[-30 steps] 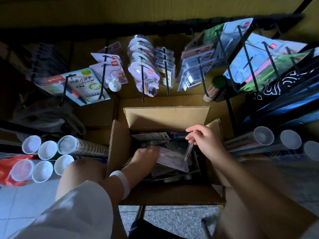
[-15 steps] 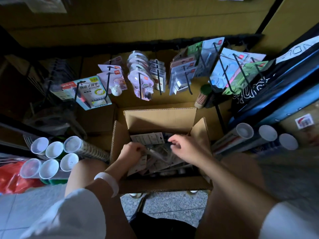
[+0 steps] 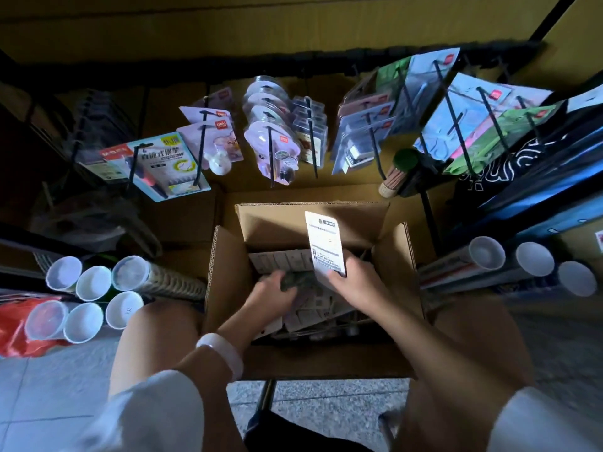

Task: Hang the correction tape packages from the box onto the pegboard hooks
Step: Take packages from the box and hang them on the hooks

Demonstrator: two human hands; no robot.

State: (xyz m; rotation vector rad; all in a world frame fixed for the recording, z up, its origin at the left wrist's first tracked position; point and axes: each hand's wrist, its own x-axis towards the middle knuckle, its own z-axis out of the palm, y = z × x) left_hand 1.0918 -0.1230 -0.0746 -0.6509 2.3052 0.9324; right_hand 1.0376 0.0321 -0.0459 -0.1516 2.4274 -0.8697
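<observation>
An open cardboard box sits between my knees, with several correction tape packages lying inside. My right hand grips one package by its lower end and holds it upright, its white printed back toward me, above the box. My left hand is down in the box, closed on a dark package. Beyond the box, black pegboard hooks stick out toward me, carrying hung stationery packs.
White-capped paper rolls lie left and right of the box. A red bag is at the far left. A pen pack hangs at left, green and blue packs at right. Grey floor lies below.
My right hand has lifted one package out of the pile and stood it upright above the box. My left hand has moved deeper toward the box's middle and closed on a package.
</observation>
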